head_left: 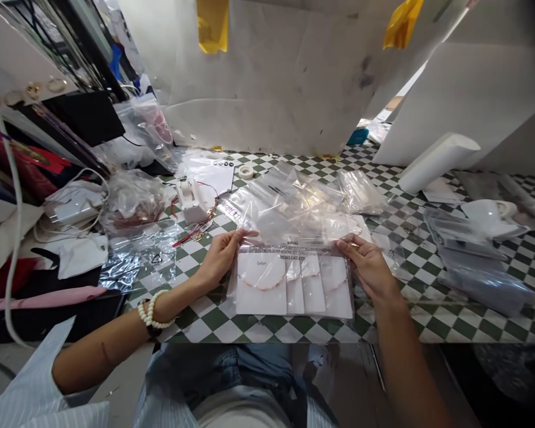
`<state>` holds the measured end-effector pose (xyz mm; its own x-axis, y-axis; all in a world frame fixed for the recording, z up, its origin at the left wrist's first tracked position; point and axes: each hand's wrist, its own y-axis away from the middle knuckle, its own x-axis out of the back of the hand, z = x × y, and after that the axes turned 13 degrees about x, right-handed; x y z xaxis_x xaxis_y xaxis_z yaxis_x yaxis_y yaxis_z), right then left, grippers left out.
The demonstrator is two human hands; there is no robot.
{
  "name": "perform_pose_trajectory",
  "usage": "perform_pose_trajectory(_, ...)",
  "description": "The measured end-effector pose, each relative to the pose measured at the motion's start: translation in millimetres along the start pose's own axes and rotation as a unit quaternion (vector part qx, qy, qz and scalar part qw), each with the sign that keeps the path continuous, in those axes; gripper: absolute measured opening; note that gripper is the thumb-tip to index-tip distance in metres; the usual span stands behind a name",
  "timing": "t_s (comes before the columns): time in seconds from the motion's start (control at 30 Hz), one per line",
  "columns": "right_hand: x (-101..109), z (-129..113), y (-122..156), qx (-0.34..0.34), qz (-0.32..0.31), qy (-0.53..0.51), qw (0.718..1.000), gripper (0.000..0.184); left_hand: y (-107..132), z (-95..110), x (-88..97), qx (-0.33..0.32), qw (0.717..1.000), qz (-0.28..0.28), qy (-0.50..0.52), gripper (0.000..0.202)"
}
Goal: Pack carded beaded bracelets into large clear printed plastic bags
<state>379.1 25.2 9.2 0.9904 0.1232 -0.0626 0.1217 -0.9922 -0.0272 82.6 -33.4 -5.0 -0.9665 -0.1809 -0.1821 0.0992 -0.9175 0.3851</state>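
Note:
A clear plastic bag [267, 246] printed with a warning lies near the front edge of the table. Inside it are several white cards [261, 300], partly overlapping, each with a thin pinkish chain that looks like a necklace or bracelet. My left hand [220, 252] pinches the bag's upper left corner between thumb and fingers. At the upper right corner my right hand [368, 264] grips the same bag, fingers closed. Just beyond them spreads a pile of clear plastic bags [280, 199].
A white tape dispenser [191, 202] with red cords beside it stands to the left. Behind are a tape roll [245, 172] and a white panel [267, 89]. More plastic sleeves [481, 270] and a white paper roll [441, 160] lie at right. Bagged items [131, 199] crowd the left.

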Motion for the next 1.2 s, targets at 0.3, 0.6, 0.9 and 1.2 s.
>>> perform_pose_trajectory(0.3, 12.3, -3.3, 2.0, 0.022, -0.035, 0.063, 0.997, 0.033, -10.1, 13.7, 22.1, 0.055, 0.974, -0.18, -0.13, 0.028)
perform_pose_trajectory(0.6, 20.9, -3.1, 8.0, 0.185, -0.027, 0.034, 0.982, 0.015, -19.1, 24.0, 41.5, -0.065, 0.929, -0.323, -0.167, 0.022)
perform_pose_trajectory(0.9, 15.9, -13.0, 9.5, 0.165, -0.062, 0.046, 0.983, 0.015, -23.4, 25.2, 39.6, -0.051, 0.931, -0.328, -0.153, 0.025)
perform_pose_trajectory(1.2, 24.6, -6.8, 6.6, 0.134, -0.097, 0.022, 0.986, 0.027, -18.6, 27.7, 39.2, -0.018, 0.953, -0.298, -0.045, 0.052)
